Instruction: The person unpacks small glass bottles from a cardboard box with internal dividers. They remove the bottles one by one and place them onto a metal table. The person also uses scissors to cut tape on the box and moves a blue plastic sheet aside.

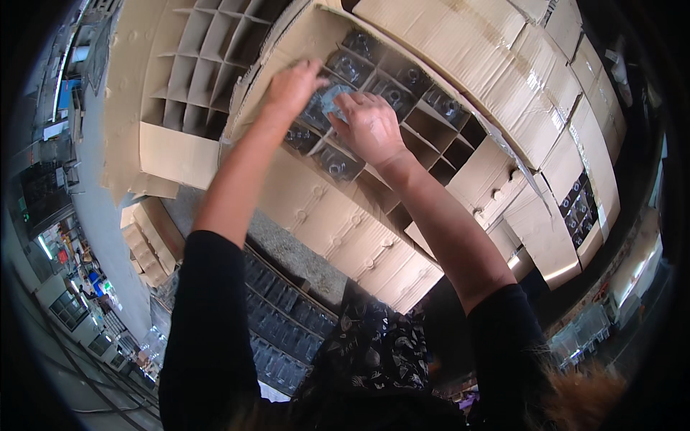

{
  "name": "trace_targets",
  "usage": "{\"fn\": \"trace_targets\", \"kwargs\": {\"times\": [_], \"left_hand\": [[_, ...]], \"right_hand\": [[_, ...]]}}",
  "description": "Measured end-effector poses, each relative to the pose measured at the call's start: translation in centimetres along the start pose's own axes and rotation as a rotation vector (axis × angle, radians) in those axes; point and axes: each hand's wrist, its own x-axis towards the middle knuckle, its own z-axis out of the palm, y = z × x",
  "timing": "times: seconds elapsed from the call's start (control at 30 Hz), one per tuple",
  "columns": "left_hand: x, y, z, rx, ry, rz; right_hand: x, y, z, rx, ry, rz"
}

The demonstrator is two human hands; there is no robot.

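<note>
Before me stands an open cardboard carton [350,203] split into cells by cardboard dividers [420,132]. Several clear glass vessels [335,161] sit upright in its cells, with round openings facing up. My right hand [372,126] is over the middle of the carton, thumb and fingers closed around a pale-blue, translucent thing [335,99]. Blur hides whether that is crumpled cloth, film or glass. Near the carton's left wall, my left hand [295,86] has its fingers apart and holds nothing that I can see. Motion blurs its fingertips.
At the upper left is another carton with a divider grid [202,70]. Stacked cartons [485,59] rise on the right, one showing glassware through a gap [579,210]. Rows of glassware [285,312] stand below, left of my patterned apron [383,345].
</note>
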Motion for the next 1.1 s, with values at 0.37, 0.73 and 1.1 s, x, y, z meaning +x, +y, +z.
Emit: {"fn": "trace_targets", "kwargs": {"times": [0.37, 0.73, 1.1], "left_hand": [[-1.3, 1.4, 5.4, 0.001, -0.144, -0.111], [-4.9, 2.4, -13.8, -0.076, 0.135, 0.055], [-9.2, 15.7, -30.2, -0.145, -0.033, 0.513]], "right_hand": [[-4.6, 0.8, -3.2, 0.046, 0.005, 0.091], [-3.5, 0.6, -2.8, 0.050, 0.001, 0.224], [-23.1, -9.6, -21.7, 0.134, 0.316, 0.436]]}}
